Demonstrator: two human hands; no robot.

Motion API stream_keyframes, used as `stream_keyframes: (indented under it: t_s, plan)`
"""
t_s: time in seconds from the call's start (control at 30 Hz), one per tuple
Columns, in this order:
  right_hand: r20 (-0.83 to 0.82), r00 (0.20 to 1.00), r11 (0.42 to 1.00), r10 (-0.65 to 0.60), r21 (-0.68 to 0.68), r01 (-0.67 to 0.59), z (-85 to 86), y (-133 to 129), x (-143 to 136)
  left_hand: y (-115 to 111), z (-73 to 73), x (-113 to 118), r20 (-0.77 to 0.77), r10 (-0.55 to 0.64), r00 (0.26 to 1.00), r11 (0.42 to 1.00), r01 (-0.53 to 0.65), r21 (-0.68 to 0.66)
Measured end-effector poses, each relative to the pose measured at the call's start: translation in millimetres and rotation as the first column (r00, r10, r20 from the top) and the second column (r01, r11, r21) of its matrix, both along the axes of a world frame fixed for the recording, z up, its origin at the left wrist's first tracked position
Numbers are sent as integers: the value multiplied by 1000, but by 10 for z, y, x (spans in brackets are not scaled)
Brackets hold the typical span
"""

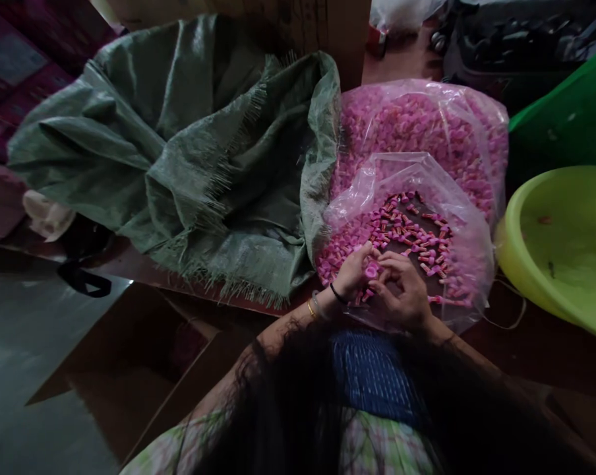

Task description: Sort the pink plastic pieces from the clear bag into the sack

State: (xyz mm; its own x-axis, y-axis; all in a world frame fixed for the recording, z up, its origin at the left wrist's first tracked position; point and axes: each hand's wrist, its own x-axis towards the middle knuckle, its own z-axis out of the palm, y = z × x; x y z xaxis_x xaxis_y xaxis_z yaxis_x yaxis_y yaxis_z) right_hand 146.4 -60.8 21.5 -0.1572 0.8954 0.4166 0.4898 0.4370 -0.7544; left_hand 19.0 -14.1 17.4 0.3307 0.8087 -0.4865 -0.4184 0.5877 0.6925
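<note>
My left hand and my right hand meet at the front edge of a clear plastic bag. Between their fingertips is a small pink plastic piece with a round end. The left fingers are closed on it, and the right thumb and fingers pinch at its other side. Around my hands, many loose pink pieces with reddish, stick-like ends lie in the bag's open mouth. A far larger mass of pink pieces fills the bag behind. My fingers partly hide the held piece.
A green woven sack lies crumpled to the left of the bag. At the right stands a yellow-green basin, with green sheeting behind it. An open cardboard box is below the table's edge on the left.
</note>
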Motion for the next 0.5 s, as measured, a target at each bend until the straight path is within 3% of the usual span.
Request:
stream_keyframes:
  t_s: [0.07, 0.2, 0.33, 0.4, 0.5]
  plan:
    - [49, 999, 1000, 23, 15, -24, -8, -38, 71, 9, 22, -21, 7, -23, 1000, 999, 23, 23]
    - [237, 964, 991, 116, 37, -129, -65, -87, 90, 50, 39, -38, -140, 48, 989, 974, -16, 224]
    - [394, 919, 995, 13, 83, -50, -44, -94, 30, 7, 41, 17, -139, 139, 980, 961, -100, 258]
    - [379, 925, 992, 30, 103, -75, -7, -96, 63, -66, 117, 12, -123, 180, 976, 958, -145, 249]
    - [272, 943, 975, 193, 56, -216, -36, -12, 93, -126, 337, -203, -94, 181, 979, 919, -135, 370]
